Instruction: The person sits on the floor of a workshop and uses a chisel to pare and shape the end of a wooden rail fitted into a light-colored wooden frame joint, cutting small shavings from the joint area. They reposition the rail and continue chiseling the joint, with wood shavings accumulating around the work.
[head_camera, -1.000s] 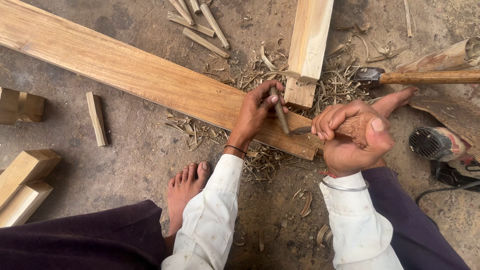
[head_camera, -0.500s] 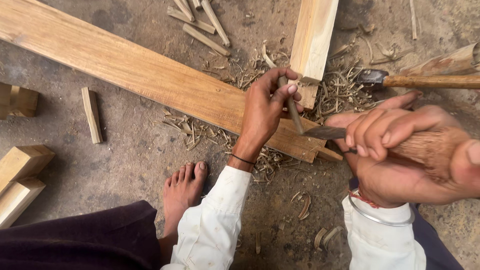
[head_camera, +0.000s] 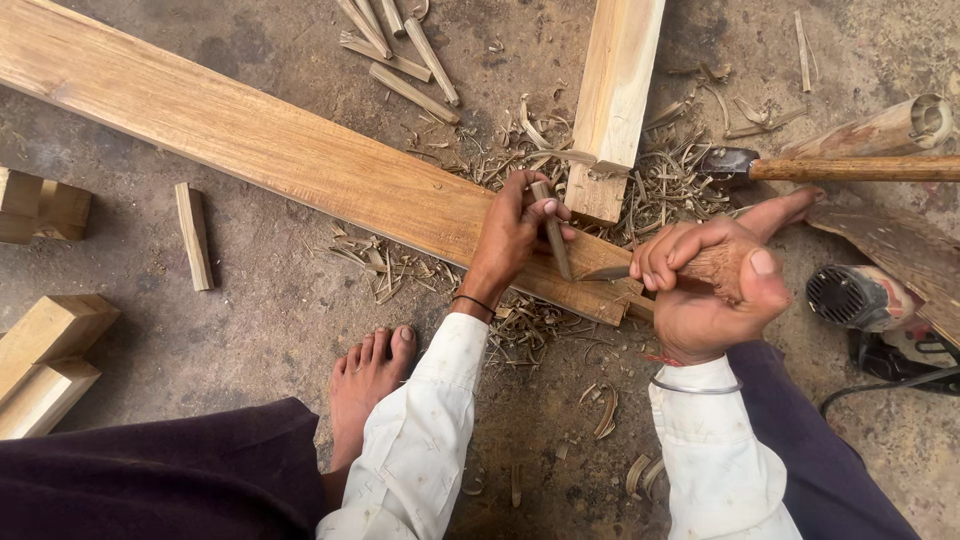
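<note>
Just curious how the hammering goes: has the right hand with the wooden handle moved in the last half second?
Yes. The right hand has come down from its raised position toward the long plank, back beside the chisel held by the left hand.

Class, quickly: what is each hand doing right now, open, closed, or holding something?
Left hand: closed on a chisel set on the plank.
Right hand: closed on a wooden handle.

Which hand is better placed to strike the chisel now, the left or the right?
The right hand, probably: it grips a wooden-handled tool whose head is beside the chisel. The left hand holds that chisel on the plank.
</note>
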